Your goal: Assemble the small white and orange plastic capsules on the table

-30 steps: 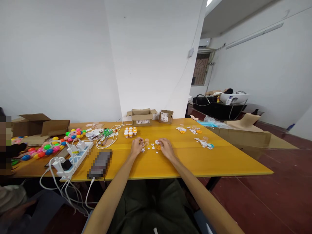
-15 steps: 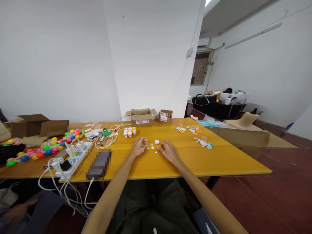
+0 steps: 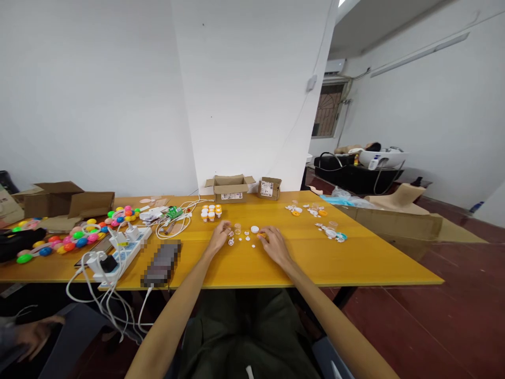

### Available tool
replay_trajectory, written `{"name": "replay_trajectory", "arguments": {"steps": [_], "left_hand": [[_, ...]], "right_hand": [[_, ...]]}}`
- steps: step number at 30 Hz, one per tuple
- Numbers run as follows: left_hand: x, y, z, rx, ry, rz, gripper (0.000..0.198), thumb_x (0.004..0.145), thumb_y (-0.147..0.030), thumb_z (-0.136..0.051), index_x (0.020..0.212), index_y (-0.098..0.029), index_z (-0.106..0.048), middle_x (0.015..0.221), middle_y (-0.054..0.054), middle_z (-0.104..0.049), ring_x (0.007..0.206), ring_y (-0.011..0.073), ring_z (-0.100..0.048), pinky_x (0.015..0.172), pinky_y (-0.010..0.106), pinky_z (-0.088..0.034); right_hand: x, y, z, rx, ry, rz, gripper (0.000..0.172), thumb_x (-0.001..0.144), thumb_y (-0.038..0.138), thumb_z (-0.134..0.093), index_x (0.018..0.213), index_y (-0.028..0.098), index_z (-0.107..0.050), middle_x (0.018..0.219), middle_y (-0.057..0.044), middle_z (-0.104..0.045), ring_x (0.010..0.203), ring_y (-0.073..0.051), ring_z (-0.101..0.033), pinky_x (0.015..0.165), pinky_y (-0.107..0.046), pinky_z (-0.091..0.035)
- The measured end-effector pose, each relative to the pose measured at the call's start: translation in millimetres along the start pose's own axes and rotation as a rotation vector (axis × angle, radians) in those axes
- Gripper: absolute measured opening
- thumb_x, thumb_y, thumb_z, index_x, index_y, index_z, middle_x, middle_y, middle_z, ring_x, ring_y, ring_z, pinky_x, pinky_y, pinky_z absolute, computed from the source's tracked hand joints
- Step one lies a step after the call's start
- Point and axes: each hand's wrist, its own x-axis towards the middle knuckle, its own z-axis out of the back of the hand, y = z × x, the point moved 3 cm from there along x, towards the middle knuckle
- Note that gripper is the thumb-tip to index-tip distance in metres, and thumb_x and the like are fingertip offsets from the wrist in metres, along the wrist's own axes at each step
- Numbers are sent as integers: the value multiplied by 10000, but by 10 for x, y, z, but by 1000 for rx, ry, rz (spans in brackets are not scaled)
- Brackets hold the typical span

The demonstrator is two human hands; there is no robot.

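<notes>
Head view looks down on a long yellow wooden counter [image 3: 355,263]. At its far edge stand an open brown cardboard box [image 3: 230,189] and a smaller closed cardboard box [image 3: 269,188]. Toward the left edge lie a white power strip with plugs and cables [image 3: 126,251] and a spread of bright plastic egg shapes [image 3: 74,239].

Both hands are on the counter near the middle of the near edge, apart from each other. The left hand [image 3: 219,235] has its fingers curled, tips down beside a small white dotted piece [image 3: 231,242]. The right hand [image 3: 273,242] is curled with its fingertips at a small orange ring [image 3: 261,236]. Whether either hand grips its piece is too small to tell.

Behind the hands, a cluster of small orange-and-white capped pots [image 3: 211,212] stands upright in neat rows; these look finished. Between the hands the parts lie loose and apart: a small clear plastic cup [image 3: 237,228], a round white cap [image 3: 254,229] and tiny white discs [image 3: 247,238]. Toward the right edge, more scattered white, orange and blue parts [image 3: 330,231] lie unjoined. By this, the work looks partway: some pots are made up, one set lies open in hand, and more parts wait.
</notes>
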Motion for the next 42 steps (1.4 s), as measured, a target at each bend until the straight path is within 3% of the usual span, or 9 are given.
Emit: {"name": "replay_trajectory", "arguments": {"steps": [4, 13, 19, 25, 30, 36, 42], "left_hand": [[-110, 14, 67, 104, 31, -50, 153, 757, -184, -685, 898, -220, -640, 958, 28, -682, 944, 191, -628, 884, 316, -502], [-310, -101, 65, 313, 48, -172, 179, 684, -216, -784, 695, -209, -605, 885, 8, -576, 910, 193, -592, 924, 332, -491], [-278, -92, 94, 194, 51, -139, 98, 719, -173, -717, 683, -191, -628, 844, 5, -629, 812, 162, -599, 823, 307, -507], [-291, -137, 108, 75, 42, -64, 107, 756, -252, -696, 698, -191, -630, 691, -17, -654, 690, 147, -610, 702, 267, -497], [-284, -180, 145, 24, -30, -55, 90, 771, -265, -674, 724, -190, -660, 709, 1, -694, 705, 159, -650, 713, 274, -515], [-267, -160, 175, 1, -64, -72, 69, 769, -190, -630, 743, -196, -693, 776, 26, -739, 780, 182, -689, 785, 310, -537], [-244, -86, 177, 43, -63, -54, 78, 758, -165, -649, 758, -199, -720, 794, 30, -753, 795, 193, -695, 799, 330, -547]], "right_hand": [[-15, 57, -34, 57, 24, 110, 199, 908, 216, -530, 945, 262, -719, 1017, -63, -691, 1001, -244, -611, 940, -384, -470], [130, 196, -115, 8, 127, 144, 164, 909, 202, -589, 965, 242, -738, 1037, -79, -680, 1008, -228, -615, 925, -362, -469], [167, 229, -173, 12, 153, 199, 165, 917, 194, -590, 883, 243, -744, 999, -78, -664, 985, -224, -602, 896, -361, -469], [129, 210, -103, 37, 113, 181, 180, 925, 205, -579, 855, 247, -739, 987, -76, -663, 970, -231, -600, 904, -373, -466], [103, 192, -103, 76, 102, 190, 177, 921, 222, -585, 887, 259, -754, 1012, -75, -668, 995, -236, -601, 929, -393, -468], [94, 208, -119, 99, 181, 189, 164, 903, 210, -612, 872, 254, -767, 1042, -78, -677, 1002, -228, -604, 930, -391, -477], [95, 209, -141, 109, 179, 202, 171, 915, 236, -604, 860, 255, -766, 1042, -74, -682, 1007, -227, -606, 931, -385, -476]]}}
